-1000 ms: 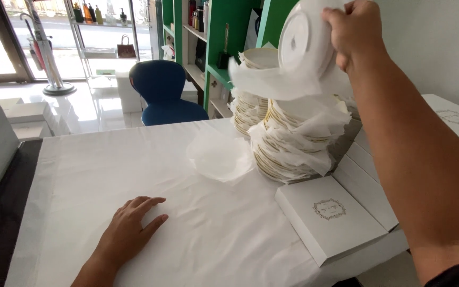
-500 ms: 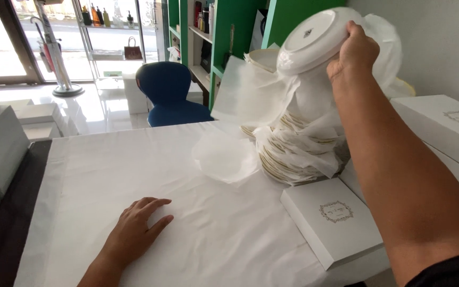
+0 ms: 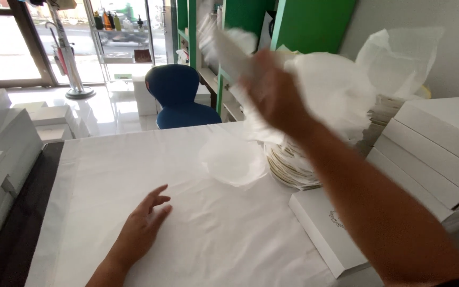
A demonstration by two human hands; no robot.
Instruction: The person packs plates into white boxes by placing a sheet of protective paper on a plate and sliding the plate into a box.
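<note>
My right hand is blurred in mid-air above the plate stack, gripping a white plate that streaks up and to the left of it. Loose white tissue paper billows just right of the hand. Below it stands a stack of gold-rimmed plates interleaved with tissue. My left hand rests on the white paper sheet that covers the table, fingers spread and holding nothing. A round piece of tissue lies between my left hand and the stack.
White gift boxes are stacked at the right, and one flat box lies at the table's right edge. More white boxes stand at the left. A blue chair and green shelves are behind the table.
My right hand has swung the plate left and down from high above the stack, leaving tissue behind on the right. My left hand's fingers have lifted slightly.
</note>
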